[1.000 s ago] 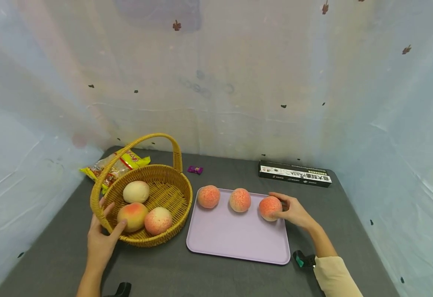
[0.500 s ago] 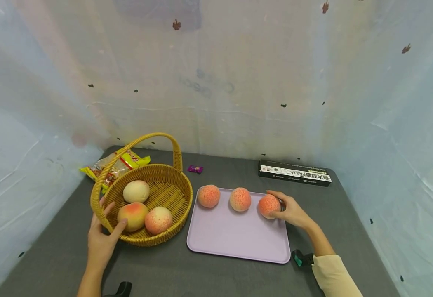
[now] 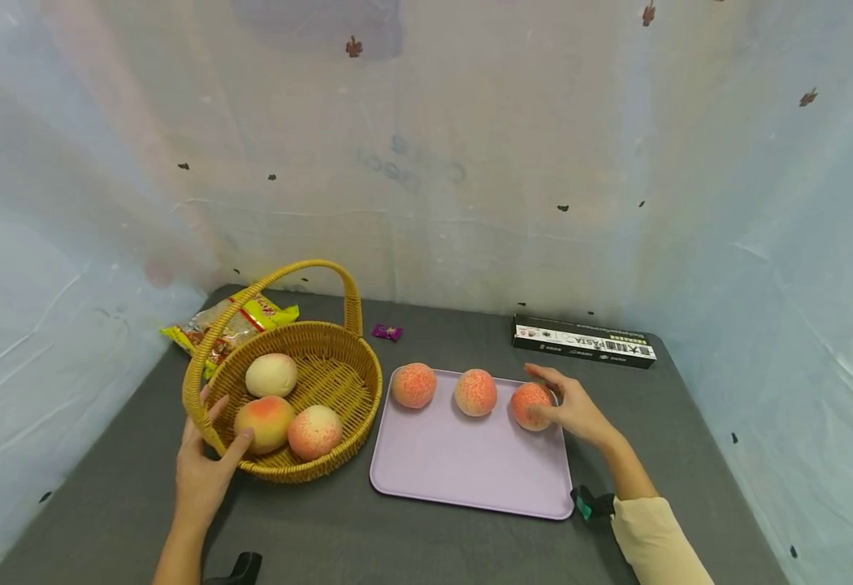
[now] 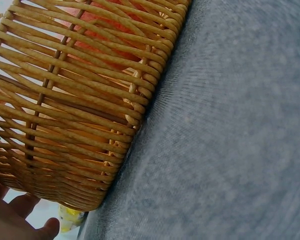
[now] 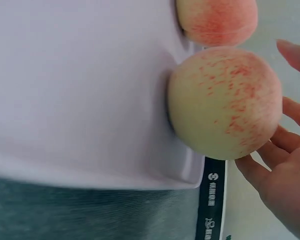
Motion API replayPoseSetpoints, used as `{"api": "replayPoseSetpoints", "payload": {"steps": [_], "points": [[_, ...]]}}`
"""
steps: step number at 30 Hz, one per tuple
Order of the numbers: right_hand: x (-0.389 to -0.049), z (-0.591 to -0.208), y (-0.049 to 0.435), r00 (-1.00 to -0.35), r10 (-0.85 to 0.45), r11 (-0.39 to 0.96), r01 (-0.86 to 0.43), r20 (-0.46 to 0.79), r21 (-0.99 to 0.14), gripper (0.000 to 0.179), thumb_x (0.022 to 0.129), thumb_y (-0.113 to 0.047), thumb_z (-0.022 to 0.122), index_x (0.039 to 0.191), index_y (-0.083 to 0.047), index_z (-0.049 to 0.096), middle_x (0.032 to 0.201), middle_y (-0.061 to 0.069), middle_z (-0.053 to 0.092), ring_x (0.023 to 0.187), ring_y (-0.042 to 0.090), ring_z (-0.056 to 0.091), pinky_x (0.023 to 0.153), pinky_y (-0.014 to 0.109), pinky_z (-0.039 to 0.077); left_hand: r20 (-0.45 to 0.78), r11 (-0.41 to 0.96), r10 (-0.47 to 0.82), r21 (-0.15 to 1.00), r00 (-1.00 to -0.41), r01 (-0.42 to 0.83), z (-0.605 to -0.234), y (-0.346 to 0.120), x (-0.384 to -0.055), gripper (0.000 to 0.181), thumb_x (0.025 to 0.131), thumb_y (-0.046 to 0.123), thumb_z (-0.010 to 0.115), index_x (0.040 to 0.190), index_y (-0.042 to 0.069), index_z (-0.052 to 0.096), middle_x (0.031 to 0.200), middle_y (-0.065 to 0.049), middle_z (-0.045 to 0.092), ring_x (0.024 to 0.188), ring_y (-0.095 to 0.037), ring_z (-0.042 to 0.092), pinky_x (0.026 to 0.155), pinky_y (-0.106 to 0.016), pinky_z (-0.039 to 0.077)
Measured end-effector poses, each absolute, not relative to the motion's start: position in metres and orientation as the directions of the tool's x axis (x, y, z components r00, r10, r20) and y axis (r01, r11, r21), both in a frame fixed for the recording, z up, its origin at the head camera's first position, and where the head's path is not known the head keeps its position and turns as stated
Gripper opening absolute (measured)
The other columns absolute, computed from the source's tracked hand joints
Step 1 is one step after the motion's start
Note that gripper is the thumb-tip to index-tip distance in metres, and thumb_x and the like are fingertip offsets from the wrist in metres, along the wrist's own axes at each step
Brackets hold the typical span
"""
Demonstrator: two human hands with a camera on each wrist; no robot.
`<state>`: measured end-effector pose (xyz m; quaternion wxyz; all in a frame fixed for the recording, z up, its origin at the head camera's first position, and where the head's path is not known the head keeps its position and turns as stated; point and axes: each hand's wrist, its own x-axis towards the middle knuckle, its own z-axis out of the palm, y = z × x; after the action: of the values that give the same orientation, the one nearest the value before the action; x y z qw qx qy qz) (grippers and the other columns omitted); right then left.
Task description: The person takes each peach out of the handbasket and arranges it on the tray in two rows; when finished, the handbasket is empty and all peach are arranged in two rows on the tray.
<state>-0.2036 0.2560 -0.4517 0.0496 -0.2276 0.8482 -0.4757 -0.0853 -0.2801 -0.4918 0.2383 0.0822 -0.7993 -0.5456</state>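
Apparently two spread hands: left at one basket, three peaches inside; right at one tray, three more.

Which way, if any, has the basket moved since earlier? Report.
No; against the tray in the head view, the basket shows no shift either way.

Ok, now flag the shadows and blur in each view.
Head: soft shadows under the peaches on the tray; left wrist: basket weave crisp, gray cloth blurred; right wrist: soft shadow beside the nearest peach, tray rim blurred at lower left.
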Motion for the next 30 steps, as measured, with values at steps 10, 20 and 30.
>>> {"api": "replayPoseSetpoints", "payload": {"steps": [10,20,30], "points": [[-0.215,-0.424,0.235,-0.868,-0.467,0.392,-0.377,0.172,-0.839,0.067,0.089,-0.005,0.075,0.148,0.002,0.044,0.150,0.022,0.044,0.143,0.036,0.034,0.113,0.056,0.025,0.301,0.399,-0.392,0.907,-0.869,0.134,-0.494,-0.282,-0.085,0.062,0.086,-0.001,0.075,0.144,0.003,0.053,0.163,0.000,0.026,0.149,-0.018,0.020,0.108,-0.021,0.021],[-0.236,-0.396,0.170,-0.786,-0.596,0.412,-0.475,0.165,-0.778,0.058,0.088,-0.013,0.077,0.143,-0.012,0.055,0.147,0.007,0.051,0.140,0.026,0.040,0.111,0.054,0.030,0.281,0.378,-0.402,0.918,-0.872,0.122,-0.494,-0.282,-0.086,0.063,0.086,-0.001,0.075,0.145,0.004,0.051,0.163,0.000,0.026,0.150,-0.016,0.018,0.112,-0.027,0.019],[-0.250,-0.371,0.100,-0.633,-0.764,0.352,-0.570,0.124,-0.743,0.052,0.089,-0.013,0.075,0.138,-0.009,0.060,0.139,0.007,0.059,0.132,0.018,0.049,0.108,0.046,0.037,0.271,0.403,-0.397,0.910,-0.877,0.099,-0.491,-0.279,-0.085,0.064,0.087,-0.001,0.074,0.146,0.004,0.050,0.163,-0.001,0.025,0.150,-0.019,0.019,0.114,-0.032,0.020]]}}
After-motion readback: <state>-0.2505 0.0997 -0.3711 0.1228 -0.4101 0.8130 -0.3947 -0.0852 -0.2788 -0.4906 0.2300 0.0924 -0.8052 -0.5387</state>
